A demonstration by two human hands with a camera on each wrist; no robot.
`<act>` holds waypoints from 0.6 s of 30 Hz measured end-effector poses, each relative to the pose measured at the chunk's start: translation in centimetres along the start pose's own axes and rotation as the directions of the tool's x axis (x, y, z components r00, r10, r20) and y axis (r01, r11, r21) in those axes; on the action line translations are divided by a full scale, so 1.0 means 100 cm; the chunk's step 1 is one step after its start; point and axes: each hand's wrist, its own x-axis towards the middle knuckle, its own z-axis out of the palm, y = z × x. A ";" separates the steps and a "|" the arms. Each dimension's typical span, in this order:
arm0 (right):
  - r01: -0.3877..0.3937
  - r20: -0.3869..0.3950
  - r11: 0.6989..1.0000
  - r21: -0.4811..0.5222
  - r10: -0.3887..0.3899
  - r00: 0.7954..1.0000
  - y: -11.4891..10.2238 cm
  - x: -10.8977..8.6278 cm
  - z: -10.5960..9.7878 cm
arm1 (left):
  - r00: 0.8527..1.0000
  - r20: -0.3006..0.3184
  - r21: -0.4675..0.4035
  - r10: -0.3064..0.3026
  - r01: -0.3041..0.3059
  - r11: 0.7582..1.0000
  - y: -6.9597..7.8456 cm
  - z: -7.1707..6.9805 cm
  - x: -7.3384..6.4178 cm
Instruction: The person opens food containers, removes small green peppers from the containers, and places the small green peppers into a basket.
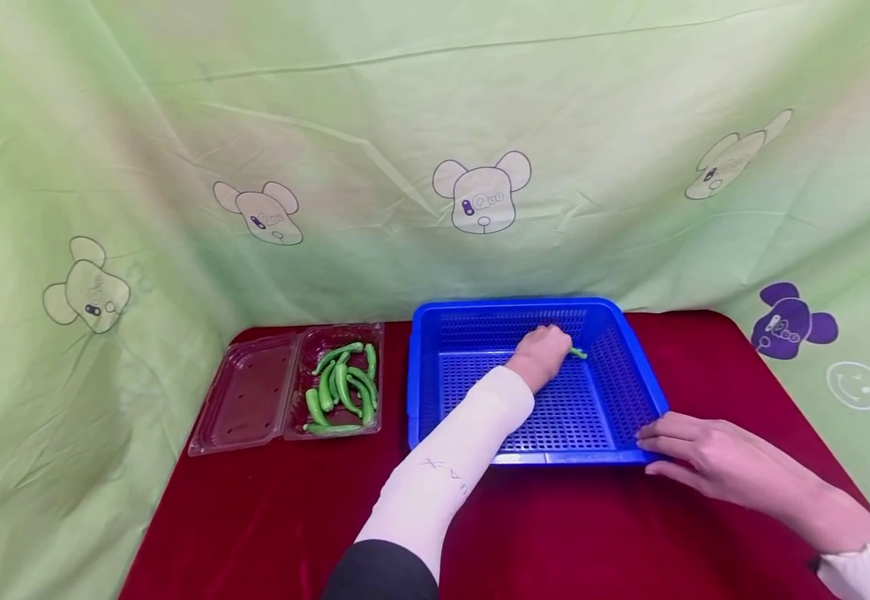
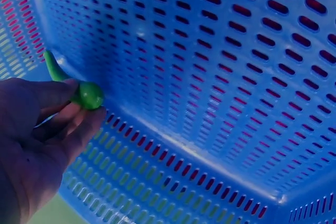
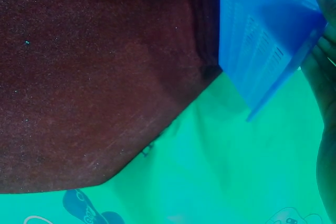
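In the head view my left hand (image 1: 543, 354) reaches down into a blue perforated basket (image 1: 423, 400). Its thumb and fingers pinch a green chili pepper (image 2: 90, 96), whose thin end points toward the basket's wall in the left wrist view. My right hand (image 1: 712, 454) holds the basket's near right corner, fingers over the rim and thumb on the outer side. Left of the basket, a clear plastic clamshell box (image 1: 292, 425) lies open with several green chili peppers (image 1: 341, 379) inside.
A dark red cloth (image 1: 292, 525) covers the table. Pale green curtains (image 1: 375, 108) printed with bear heads stand close behind it and at both sides. The box's clear lid (image 1: 243, 387) lies flat to its left.
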 end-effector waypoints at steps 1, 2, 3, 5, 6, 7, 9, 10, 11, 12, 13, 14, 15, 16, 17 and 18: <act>-0.001 -0.001 1.000 0.012 0.001 1.000 0.000 0.000 0.000 | 1.000 0.004 -0.002 -0.007 0.007 1.000 -0.001 0.002 0.000; 0.000 0.001 1.000 0.014 0.000 1.000 0.000 0.000 0.001 | 1.000 0.005 0.001 -0.011 0.011 1.000 -0.002 0.004 0.001; 0.001 -0.002 1.000 0.028 -0.001 1.000 0.000 0.000 0.001 | 1.000 0.003 0.002 -0.014 0.014 1.000 -0.002 0.005 0.000; 0.001 0.001 0.999 0.035 -0.001 1.000 0.000 0.000 0.001 | 1.000 0.001 0.008 -0.012 0.012 1.000 -0.004 0.007 0.000; 0.004 0.000 0.999 0.036 -0.004 1.000 0.000 0.000 0.001 | 1.000 0.001 0.013 -0.009 0.009 1.000 -0.004 0.008 0.000; 0.005 0.000 0.999 0.036 -0.005 1.000 0.000 0.000 0.001 | 1.000 -0.003 0.023 -0.003 0.003 1.000 -0.004 0.008 -0.001; 0.006 -0.005 0.999 0.037 -0.006 1.000 -0.001 0.000 0.002 | 1.000 -0.018 0.057 0.008 -0.007 0.998 -0.003 0.010 -0.002; 0.006 -0.001 1.000 0.024 -0.006 1.000 -0.001 0.000 0.001 | 1.000 -0.021 0.070 0.010 -0.009 0.998 -0.002 0.011 -0.002; 0.008 -0.003 1.000 0.024 -0.008 1.000 -0.001 0.000 0.001 | 1.000 -0.025 0.080 0.010 -0.008 0.997 -0.001 0.011 -0.003; 0.009 -0.004 1.000 0.021 -0.009 1.000 -0.001 0.000 0.001 | 1.000 -0.027 0.088 0.009 -0.007 0.996 0.000 0.011 -0.003; 0.009 -0.005 1.000 0.021 -0.009 1.000 -0.001 0.000 0.001 | 1.000 -0.030 0.094 0.008 -0.005 0.996 0.000 0.011 -0.003; 0.009 -0.007 1.000 0.018 -0.009 1.000 -0.001 0.001 0.001 | 0.999 -0.032 0.098 0.006 -0.003 0.995 0.001 0.011 -0.003; 0.007 -0.008 1.000 0.015 -0.007 1.000 -0.001 0.001 0.001 | 0.999 -0.034 0.096 0.007 -0.003 0.995 0.000 0.010 -0.003; 0.004 -0.008 1.000 0.013 -0.004 1.000 -0.001 0.001 0.000 | 0.999 -0.036 0.096 0.007 -0.004 0.995 0.000 0.009 -0.003; 0.000 -0.012 1.000 0.023 0.000 1.000 -0.001 0.001 0.000 | 0.999 -0.039 0.103 0.012 -0.008 0.995 -0.002 0.007 -0.003; -0.004 -0.008 1.000 0.012 0.004 1.000 -0.001 0.001 0.000 | 0.999 -0.039 0.109 0.018 -0.013 0.994 -0.003 0.004 -0.004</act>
